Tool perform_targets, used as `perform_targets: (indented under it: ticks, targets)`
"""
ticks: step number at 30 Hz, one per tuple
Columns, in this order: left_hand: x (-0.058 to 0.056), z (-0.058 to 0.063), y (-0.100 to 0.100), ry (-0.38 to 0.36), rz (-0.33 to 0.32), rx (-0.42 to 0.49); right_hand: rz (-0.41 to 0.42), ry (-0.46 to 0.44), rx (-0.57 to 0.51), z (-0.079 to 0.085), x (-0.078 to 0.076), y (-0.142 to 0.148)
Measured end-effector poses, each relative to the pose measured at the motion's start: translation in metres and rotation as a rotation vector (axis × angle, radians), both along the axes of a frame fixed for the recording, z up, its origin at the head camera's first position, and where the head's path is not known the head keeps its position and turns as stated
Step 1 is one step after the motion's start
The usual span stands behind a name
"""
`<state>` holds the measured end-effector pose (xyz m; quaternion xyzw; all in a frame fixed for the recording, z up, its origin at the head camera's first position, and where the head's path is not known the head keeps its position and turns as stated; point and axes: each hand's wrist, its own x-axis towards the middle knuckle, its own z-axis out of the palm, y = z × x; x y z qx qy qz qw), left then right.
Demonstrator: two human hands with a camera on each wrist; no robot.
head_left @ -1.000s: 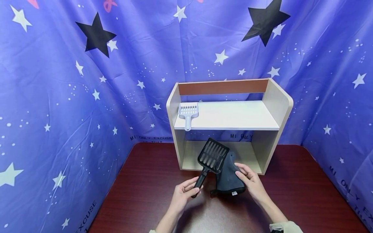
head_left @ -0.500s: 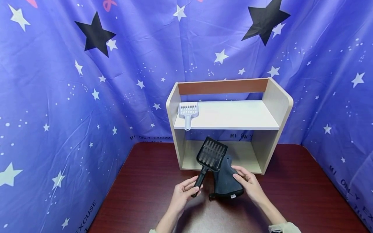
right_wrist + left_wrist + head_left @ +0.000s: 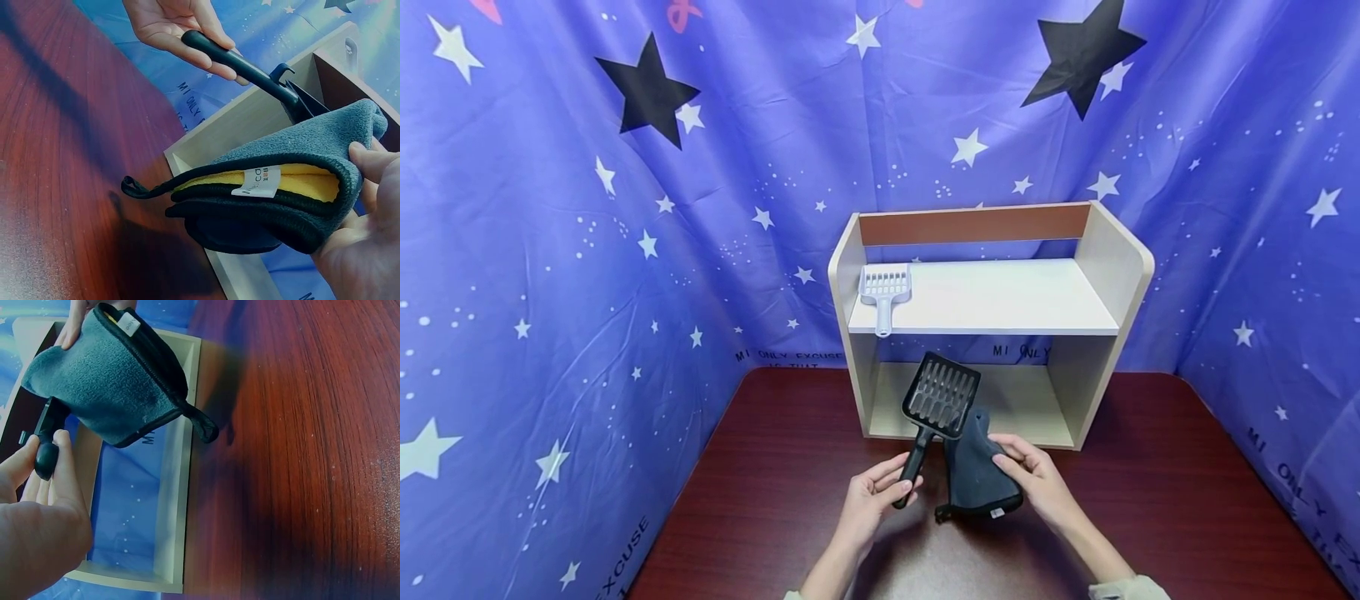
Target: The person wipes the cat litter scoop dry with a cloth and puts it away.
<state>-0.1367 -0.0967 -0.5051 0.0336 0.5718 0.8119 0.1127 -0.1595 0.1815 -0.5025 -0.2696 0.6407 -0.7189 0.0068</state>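
In the head view my left hand (image 3: pixel 867 505) pinches the handle of a black slotted litter scoop (image 3: pixel 942 395), its head raised up and away from me. My right hand (image 3: pixel 1039 482) grips the side of a grey plush cloth (image 3: pixel 976 477) that tapers toward the top. Black trim, a corner loop and a white label (image 3: pixel 259 182) show on the cloth, and the right wrist view reveals yellow fabric inside its folds. The cloth overlaps the lower right of the scoop head in the left wrist view, where only the scoop's handle (image 3: pixel 47 450) shows.
Behind both hands stands a two-level wooden shelf (image 3: pixel 1114 275) on the dark red table (image 3: pixel 760 500). A pale grey litter scoop (image 3: pixel 884 292) lies at the left of its white upper board, handle jutting over the front edge. A purple starry curtain (image 3: pixel 760 150) surrounds the table.
My right hand and the cloth have moved a little left and toward me. The scoop head has shifted slightly left, while my left hand keeps its place on the handle.
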Motion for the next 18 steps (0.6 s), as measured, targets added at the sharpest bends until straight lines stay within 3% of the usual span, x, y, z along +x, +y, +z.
perform_targets:
  ticks: [7, 18]
  targets:
    - [0.000, 0.000, 0.001, -0.007, 0.010, -0.008, 0.012, -0.007, 0.025, 0.002, 0.001, -0.006]
    - [0.003, -0.001, 0.009, 0.028, 0.006, -0.028, -0.028, 0.055, 0.104, 0.003, 0.005, -0.020]
